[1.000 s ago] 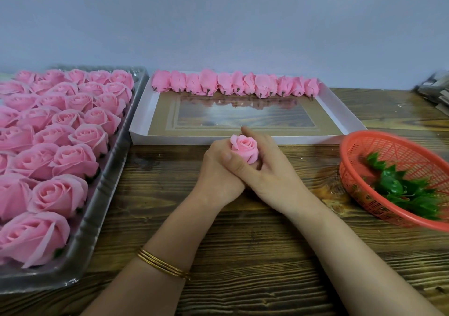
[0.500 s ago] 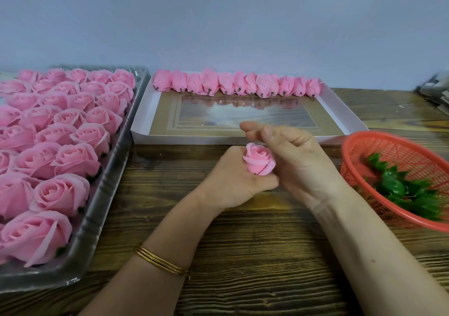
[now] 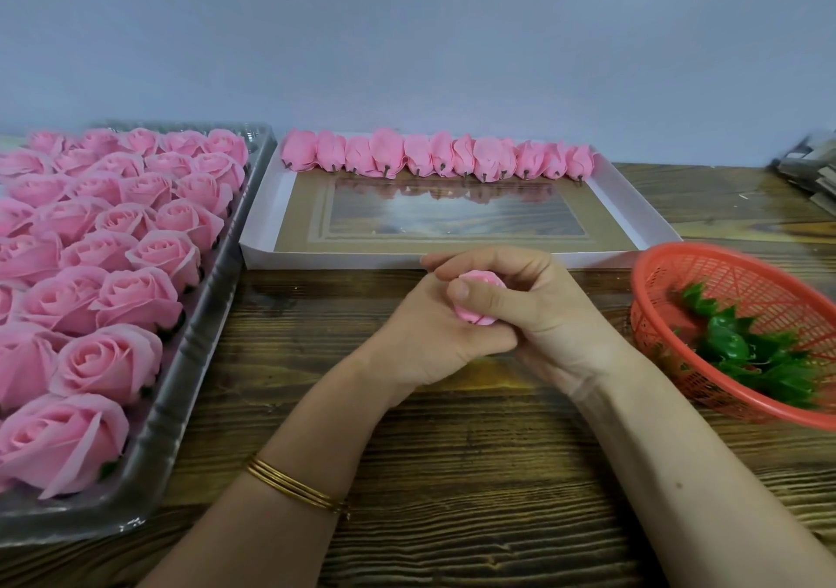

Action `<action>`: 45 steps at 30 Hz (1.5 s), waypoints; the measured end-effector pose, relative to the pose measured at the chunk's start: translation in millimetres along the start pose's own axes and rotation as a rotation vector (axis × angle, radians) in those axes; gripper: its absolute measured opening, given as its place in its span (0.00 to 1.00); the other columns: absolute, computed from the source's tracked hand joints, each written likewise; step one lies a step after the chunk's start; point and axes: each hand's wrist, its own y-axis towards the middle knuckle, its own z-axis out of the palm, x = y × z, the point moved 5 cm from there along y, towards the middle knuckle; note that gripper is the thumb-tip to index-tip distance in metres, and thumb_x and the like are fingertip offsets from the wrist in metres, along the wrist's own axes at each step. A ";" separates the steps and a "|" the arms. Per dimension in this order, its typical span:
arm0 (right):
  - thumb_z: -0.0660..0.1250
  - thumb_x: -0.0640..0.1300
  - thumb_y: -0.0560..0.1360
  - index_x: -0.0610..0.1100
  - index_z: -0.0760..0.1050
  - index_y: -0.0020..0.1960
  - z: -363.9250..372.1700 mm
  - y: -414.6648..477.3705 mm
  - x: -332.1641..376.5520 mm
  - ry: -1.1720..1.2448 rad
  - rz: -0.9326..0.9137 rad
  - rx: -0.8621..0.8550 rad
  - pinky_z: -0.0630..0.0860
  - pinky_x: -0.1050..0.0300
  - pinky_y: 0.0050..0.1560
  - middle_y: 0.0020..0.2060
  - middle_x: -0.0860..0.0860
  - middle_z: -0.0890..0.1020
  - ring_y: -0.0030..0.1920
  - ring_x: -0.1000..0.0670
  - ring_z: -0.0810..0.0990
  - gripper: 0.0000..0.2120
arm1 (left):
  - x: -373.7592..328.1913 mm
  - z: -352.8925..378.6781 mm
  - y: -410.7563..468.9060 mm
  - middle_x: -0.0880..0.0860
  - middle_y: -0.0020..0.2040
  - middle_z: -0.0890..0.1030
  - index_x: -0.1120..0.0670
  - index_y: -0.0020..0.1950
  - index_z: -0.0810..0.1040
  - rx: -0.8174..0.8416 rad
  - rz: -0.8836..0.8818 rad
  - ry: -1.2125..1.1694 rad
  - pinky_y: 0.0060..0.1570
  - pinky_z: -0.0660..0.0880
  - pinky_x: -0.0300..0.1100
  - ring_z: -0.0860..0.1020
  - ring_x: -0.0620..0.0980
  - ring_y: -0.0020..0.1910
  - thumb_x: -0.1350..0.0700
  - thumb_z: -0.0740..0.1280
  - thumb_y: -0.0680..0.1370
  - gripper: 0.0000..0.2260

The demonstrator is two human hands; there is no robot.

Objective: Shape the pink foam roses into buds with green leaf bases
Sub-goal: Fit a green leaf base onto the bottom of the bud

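Both hands meet at the middle of the table (image 3: 452, 474), curled round one rose (image 3: 475, 316). The left hand (image 3: 420, 343) grips it from below. The right hand (image 3: 561, 316) wraps over it with the thumb pressed on the petals, so only slivers of pink show. At 9 o'clock a tray (image 3: 181, 397) is packed with open roses (image 3: 108, 361). At 12 o'clock a box (image 3: 267, 225) holds a row of buds (image 3: 434, 160) along its far wall. At 3 o'clock a basket (image 3: 656, 270) holds leaves (image 3: 733, 343). Bangles (image 3: 294, 488) ring the left wrist.
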 end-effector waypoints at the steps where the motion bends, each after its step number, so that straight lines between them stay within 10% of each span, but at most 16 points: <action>1: 0.75 0.38 0.61 0.43 0.85 0.39 0.1 -0.1 0.1 -0.002 0.001 -0.003 0.77 0.49 0.62 0.51 0.42 0.84 0.55 0.47 0.82 0.07 | 0.0 0.0 -0.3 0.64 0.48 0.82 0.66 0.49 0.79 -0.001 -0.003 -0.004 0.52 0.78 0.51 0.82 0.56 0.49 0.71 0.72 0.69 0.10; 10: 0.75 0.38 0.61 0.44 0.86 0.42 0.6 -0.2 -0.9 0.009 0.019 0.019 0.77 0.47 0.62 0.49 0.44 0.85 0.54 0.47 0.82 0.10 | -2.1 -0.2 -1.1 0.67 0.50 0.81 0.67 0.51 0.78 0.014 -0.016 -0.024 0.56 0.77 0.58 0.80 0.61 0.53 0.71 0.72 0.68 0.13; 16: 0.75 0.35 0.60 0.46 0.86 0.42 1.6 -0.1 -2.8 0.006 0.010 0.033 0.74 0.43 0.65 0.49 0.44 0.84 0.55 0.47 0.81 0.12 | -2.1 -1.7 -1.4 0.60 0.49 0.83 0.64 0.51 0.79 0.016 0.004 -0.011 0.52 0.79 0.43 0.82 0.53 0.50 0.72 0.72 0.69 0.12; 36: 0.70 0.34 0.67 0.46 0.82 0.57 -0.3 3.0 -13.0 -0.018 0.032 0.110 0.70 0.51 0.69 0.57 0.47 0.83 0.61 0.49 0.78 0.19 | -6.4 -2.0 -1.4 0.56 0.45 0.83 0.61 0.46 0.80 0.044 0.035 0.061 0.47 0.79 0.38 0.82 0.48 0.47 0.67 0.72 0.72 0.06; 45: 0.70 0.37 0.63 0.47 0.79 0.61 -9.9 3.0 -2.7 0.079 0.026 0.063 0.71 0.52 0.67 0.59 0.43 0.77 0.63 0.49 0.76 0.26 | -6.0 -4.0 -2.5 0.66 0.46 0.81 0.65 0.45 0.79 -0.065 -0.009 0.021 0.49 0.77 0.56 0.79 0.54 0.43 0.69 0.71 0.71 0.05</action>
